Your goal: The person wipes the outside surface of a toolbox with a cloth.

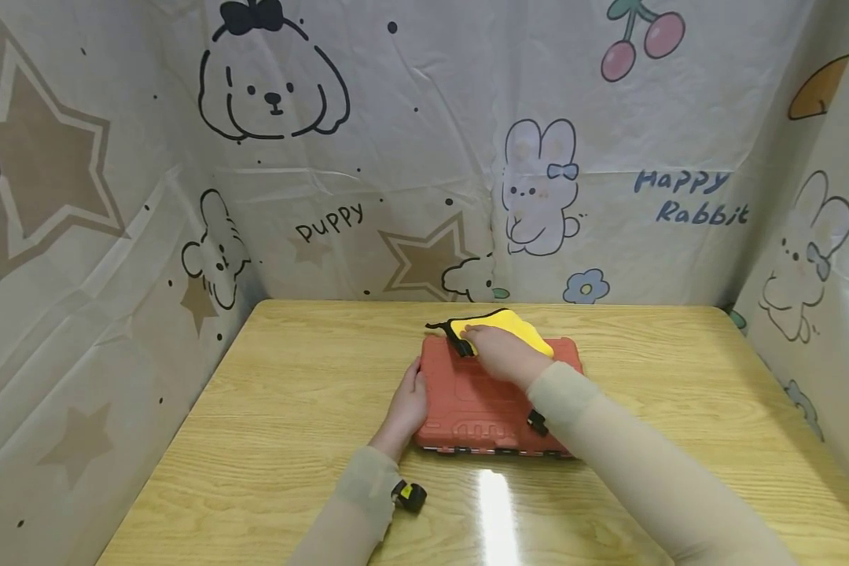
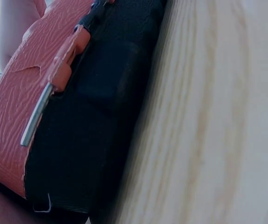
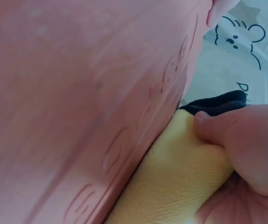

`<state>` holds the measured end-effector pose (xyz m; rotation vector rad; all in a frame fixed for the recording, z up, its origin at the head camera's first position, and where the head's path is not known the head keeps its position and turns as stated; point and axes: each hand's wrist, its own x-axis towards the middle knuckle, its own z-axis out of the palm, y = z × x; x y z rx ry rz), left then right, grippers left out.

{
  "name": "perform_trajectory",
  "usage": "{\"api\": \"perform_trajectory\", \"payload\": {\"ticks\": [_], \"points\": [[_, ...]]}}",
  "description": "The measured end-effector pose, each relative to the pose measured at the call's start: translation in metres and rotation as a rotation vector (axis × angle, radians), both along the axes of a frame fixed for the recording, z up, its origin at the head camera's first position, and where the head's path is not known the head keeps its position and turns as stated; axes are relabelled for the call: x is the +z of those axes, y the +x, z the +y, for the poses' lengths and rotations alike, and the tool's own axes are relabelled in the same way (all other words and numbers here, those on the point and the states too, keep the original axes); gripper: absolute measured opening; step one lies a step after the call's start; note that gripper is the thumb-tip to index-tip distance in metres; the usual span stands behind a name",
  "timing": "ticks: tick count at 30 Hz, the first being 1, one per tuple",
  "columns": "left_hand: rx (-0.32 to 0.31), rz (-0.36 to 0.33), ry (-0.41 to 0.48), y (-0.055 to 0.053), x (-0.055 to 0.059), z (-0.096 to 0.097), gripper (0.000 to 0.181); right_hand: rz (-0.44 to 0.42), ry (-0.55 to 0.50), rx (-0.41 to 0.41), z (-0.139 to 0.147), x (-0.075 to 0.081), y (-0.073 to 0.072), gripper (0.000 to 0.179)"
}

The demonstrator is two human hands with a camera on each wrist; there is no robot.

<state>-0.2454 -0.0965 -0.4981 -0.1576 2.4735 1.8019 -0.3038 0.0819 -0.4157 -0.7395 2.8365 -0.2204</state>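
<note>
A red plastic case point(image 1: 481, 409) with a black lower part point(image 2: 101, 98) sits on the table, its hinged edge towards me. A metal hinge pin point(image 2: 37, 114) shows in the left wrist view. My left hand point(image 1: 409, 405) holds the case by its left side, some of its fingers hidden. In my right hand point(image 1: 502, 355) is a yellow cloth point(image 1: 520, 326) with a black edging point(image 1: 460, 339), gripped over the far edge of the lid. The right wrist view shows the thumb pressed on the cloth point(image 3: 171, 168) right along the case's edge.
The wooden table point(image 1: 290, 377) reaches out on both sides of the case. A patterned sheet point(image 1: 410, 157) hangs behind it and along both sides. Small black cameras are strapped at both wrists.
</note>
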Motion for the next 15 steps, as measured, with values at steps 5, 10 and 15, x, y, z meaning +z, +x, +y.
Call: {"api": "perform_trajectory", "payload": {"ticks": [5,10,15], "points": [[-0.005,-0.004,0.008,0.0,0.001,0.0,0.052,-0.007,0.004,0.013,0.002,0.001,0.001,0.046],[-0.003,-0.014,0.004,0.0,0.001,0.0,0.052,-0.015,-0.001,0.027,0.004,0.003,0.01,0.044],[0.003,-0.016,-0.013,0.0,0.0,0.001,0.052,-0.015,0.005,0.042,0.008,0.003,0.022,0.043]]}}
